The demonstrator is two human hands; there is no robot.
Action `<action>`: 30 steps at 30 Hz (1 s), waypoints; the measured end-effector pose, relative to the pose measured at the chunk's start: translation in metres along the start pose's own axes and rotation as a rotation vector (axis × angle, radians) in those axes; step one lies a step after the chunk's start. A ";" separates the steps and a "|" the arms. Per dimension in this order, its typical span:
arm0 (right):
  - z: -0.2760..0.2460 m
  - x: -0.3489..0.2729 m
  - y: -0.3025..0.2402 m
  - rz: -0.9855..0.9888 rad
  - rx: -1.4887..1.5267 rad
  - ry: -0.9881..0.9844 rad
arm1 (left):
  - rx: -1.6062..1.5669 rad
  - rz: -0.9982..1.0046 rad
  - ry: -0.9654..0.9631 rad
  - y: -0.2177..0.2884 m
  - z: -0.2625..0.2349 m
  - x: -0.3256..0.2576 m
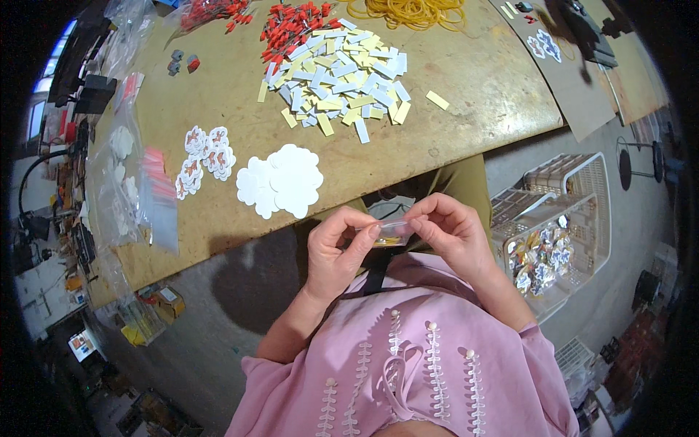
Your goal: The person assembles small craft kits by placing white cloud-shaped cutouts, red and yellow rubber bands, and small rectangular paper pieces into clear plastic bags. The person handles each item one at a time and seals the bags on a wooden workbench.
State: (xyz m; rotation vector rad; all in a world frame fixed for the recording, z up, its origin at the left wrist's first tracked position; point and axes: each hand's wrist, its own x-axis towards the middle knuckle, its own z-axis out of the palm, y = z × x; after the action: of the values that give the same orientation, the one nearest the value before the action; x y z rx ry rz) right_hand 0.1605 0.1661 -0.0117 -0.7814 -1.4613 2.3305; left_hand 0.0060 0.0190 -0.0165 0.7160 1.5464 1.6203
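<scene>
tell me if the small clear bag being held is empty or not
Not empty: something yellow shows through the clear bag; exactly what, I cannot tell.

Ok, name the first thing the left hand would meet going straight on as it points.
Beyond the clear bag that it pinches, the left hand would probably meet the right hand first, though depth is unclear.

Brown cardboard box point(170, 306), grey floor point(200, 360)

Loose pink top point(415, 339), wide sleeves point(545, 364), white ladder-like trim point(437, 379), pearly buttons point(432, 326), thin bow point(400, 379).
</scene>
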 end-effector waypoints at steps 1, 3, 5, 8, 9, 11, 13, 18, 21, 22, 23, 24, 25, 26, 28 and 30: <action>-0.001 0.000 0.002 0.002 0.015 0.001 | -0.003 0.006 0.003 -0.001 0.000 -0.001; -0.001 0.000 0.005 0.007 0.046 0.001 | -0.019 -0.009 0.022 -0.002 0.001 -0.002; 0.000 0.001 0.005 0.025 0.051 0.005 | -0.044 -0.051 0.056 -0.001 0.002 -0.004; 0.010 0.000 0.001 -0.040 -0.191 0.069 | 0.392 0.207 0.013 0.005 0.002 0.006; 0.014 -0.002 0.000 -0.077 -0.313 0.099 | 0.442 0.229 0.008 0.005 0.003 0.008; 0.018 -0.004 0.005 -0.223 -0.561 0.112 | 0.541 0.273 0.000 0.004 0.008 0.011; 0.019 -0.003 0.004 -0.354 -0.780 0.116 | 0.581 0.304 0.000 0.004 0.009 0.011; 0.008 -0.003 -0.001 -0.039 -0.361 0.049 | 0.561 0.278 -0.058 0.005 -0.005 0.007; -0.009 0.000 0.011 0.028 -0.119 0.048 | 0.367 0.071 -0.051 -0.002 -0.017 0.001; -0.012 0.001 0.014 0.028 -0.077 0.037 | 0.279 -0.028 -0.037 -0.007 -0.021 -0.004; -0.012 0.001 0.013 0.020 -0.106 0.035 | 0.185 -0.090 -0.085 -0.024 -0.029 -0.009; -0.010 0.001 0.010 0.009 -0.136 0.031 | 0.085 -0.207 -0.077 -0.026 -0.029 -0.009; -0.009 0.000 0.007 -0.003 -0.167 0.028 | -0.016 -0.324 -0.070 -0.028 -0.029 -0.006; -0.008 -0.001 0.005 -0.121 -0.291 -0.008 | -0.117 -0.439 -0.063 -0.030 -0.029 -0.003; -0.004 -0.002 -0.003 -0.354 -0.538 -0.090 | -0.437 -0.591 -0.178 -0.046 -0.033 0.000; -0.006 -0.006 -0.002 -0.413 -0.663 -0.217 | -0.681 -0.710 -0.147 -0.056 -0.022 -0.001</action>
State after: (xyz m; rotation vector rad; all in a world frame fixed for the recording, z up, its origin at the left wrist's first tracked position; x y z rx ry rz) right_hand 0.1688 0.1684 -0.0101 -0.3073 -2.2809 1.6618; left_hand -0.0035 0.0040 -0.0737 -0.0910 0.8818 1.3569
